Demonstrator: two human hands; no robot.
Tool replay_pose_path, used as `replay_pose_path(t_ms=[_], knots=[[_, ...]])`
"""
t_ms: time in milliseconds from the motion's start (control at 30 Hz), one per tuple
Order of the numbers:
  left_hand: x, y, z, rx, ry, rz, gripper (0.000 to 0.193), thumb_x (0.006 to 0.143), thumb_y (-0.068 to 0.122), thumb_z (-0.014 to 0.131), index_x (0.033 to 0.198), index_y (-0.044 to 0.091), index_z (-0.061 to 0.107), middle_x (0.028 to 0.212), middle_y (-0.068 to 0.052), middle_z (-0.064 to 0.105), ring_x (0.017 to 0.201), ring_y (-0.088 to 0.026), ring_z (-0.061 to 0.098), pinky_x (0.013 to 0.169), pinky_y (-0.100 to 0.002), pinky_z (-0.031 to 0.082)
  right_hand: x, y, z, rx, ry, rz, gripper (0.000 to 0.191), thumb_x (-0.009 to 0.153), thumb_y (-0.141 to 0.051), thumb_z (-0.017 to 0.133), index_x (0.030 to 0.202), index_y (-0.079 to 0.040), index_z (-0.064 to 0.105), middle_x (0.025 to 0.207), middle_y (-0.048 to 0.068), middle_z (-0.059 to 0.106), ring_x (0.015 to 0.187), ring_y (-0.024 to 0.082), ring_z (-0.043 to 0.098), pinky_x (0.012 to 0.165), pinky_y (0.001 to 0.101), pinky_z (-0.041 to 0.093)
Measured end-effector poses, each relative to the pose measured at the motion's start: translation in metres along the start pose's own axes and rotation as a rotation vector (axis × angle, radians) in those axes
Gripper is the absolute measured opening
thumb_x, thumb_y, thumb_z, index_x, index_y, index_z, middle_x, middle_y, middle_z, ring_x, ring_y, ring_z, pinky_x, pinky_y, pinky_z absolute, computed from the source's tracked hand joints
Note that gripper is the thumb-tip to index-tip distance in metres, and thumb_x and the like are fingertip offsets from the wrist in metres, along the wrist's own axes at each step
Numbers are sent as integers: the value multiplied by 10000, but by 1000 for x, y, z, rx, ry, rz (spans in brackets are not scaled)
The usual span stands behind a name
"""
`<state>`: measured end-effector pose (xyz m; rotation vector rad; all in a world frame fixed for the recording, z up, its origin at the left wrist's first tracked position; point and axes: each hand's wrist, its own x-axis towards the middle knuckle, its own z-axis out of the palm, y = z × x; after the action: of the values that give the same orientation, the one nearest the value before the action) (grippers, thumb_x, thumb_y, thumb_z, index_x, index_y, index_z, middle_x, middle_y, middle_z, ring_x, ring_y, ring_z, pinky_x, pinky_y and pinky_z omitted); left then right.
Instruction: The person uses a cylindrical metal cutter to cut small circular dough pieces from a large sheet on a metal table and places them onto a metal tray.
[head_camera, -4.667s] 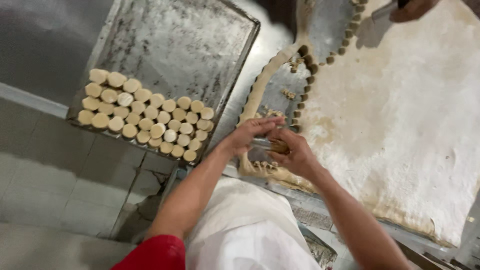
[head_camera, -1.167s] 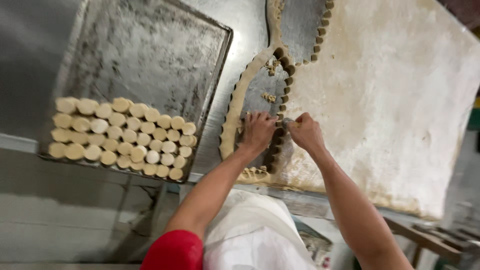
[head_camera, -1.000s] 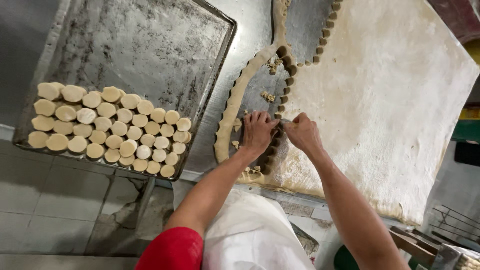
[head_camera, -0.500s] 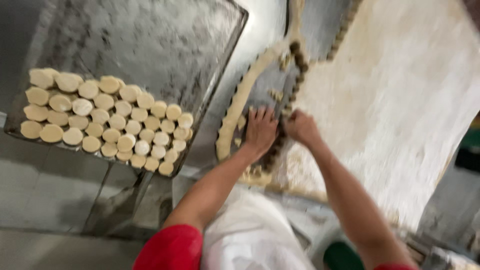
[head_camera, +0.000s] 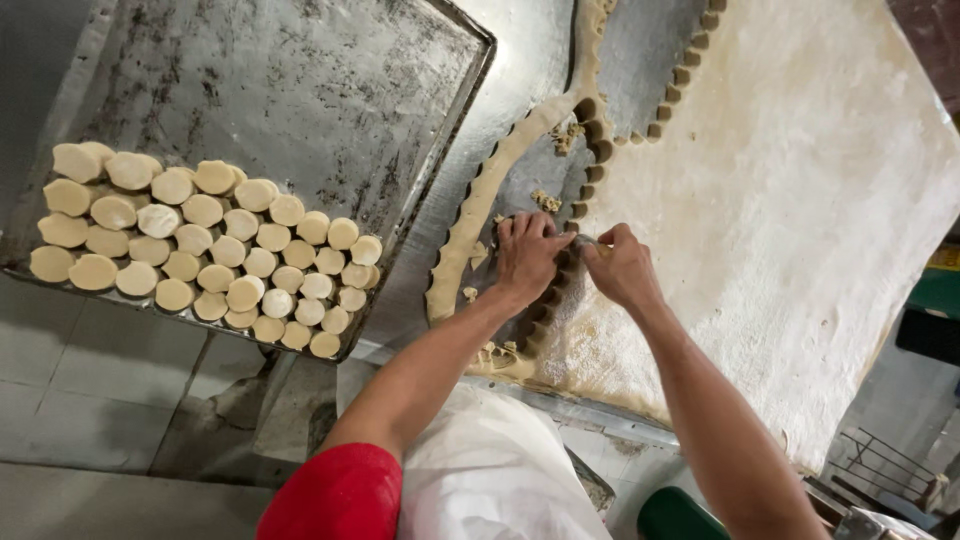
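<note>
Pale, floury dough sheet (head_camera: 790, 200) with scalloped cut edge; both hands' grip there can't be told.

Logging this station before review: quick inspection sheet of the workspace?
Surface: steel table, floured.
Job's things: dough sheet with scalloped cut edge; cut rounds packed at near end of baking tray.
Clutter: dough scrap strip, crumbs.
Hands: left hand and right hand side by side at the cut edge; what the fingers grip is hidden.
Cables: nothing seen.
Surroundings: tiled floor, white apron.
</note>
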<state>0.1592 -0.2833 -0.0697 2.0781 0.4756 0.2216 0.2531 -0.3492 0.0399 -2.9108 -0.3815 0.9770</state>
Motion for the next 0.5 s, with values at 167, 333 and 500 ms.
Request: replay_pose_path(t_ms=[167, 333, 500], knots=[[3, -4, 3, 98, 35, 21, 174, 955, 146, 646, 1047, 157, 793, 1098, -36, 608, 1154, -253, 511, 1016, -460, 354, 17, -3, 3, -39, -159, 108, 320, 980, -291, 616, 1142, -16, 629, 891, 193, 743, 686, 272, 638, 573, 413, 510], [1, -7, 0, 158, 6, 53, 148, 926, 152, 663, 992, 114, 789, 1097, -43, 616, 1172, -255, 522, 1020, -456, 366, 23, -1, 2, -120, -113, -9, 295, 967, -286, 655, 1111, -28, 651, 869, 183, 737, 683, 208, 665, 587, 351, 509], [6, -4, -2, 66, 69, -6, 268, 851, 99, 665, 1082, 127, 798, 1079, -80, 608, 1128, -292, 507, 986, -488, 352, 18, -1, -6, 143, -199, -137, 348, 916, -309, 646, 1129, -36, 608, 884, 171, 752, 674, 206, 698, 574, 344, 563]])
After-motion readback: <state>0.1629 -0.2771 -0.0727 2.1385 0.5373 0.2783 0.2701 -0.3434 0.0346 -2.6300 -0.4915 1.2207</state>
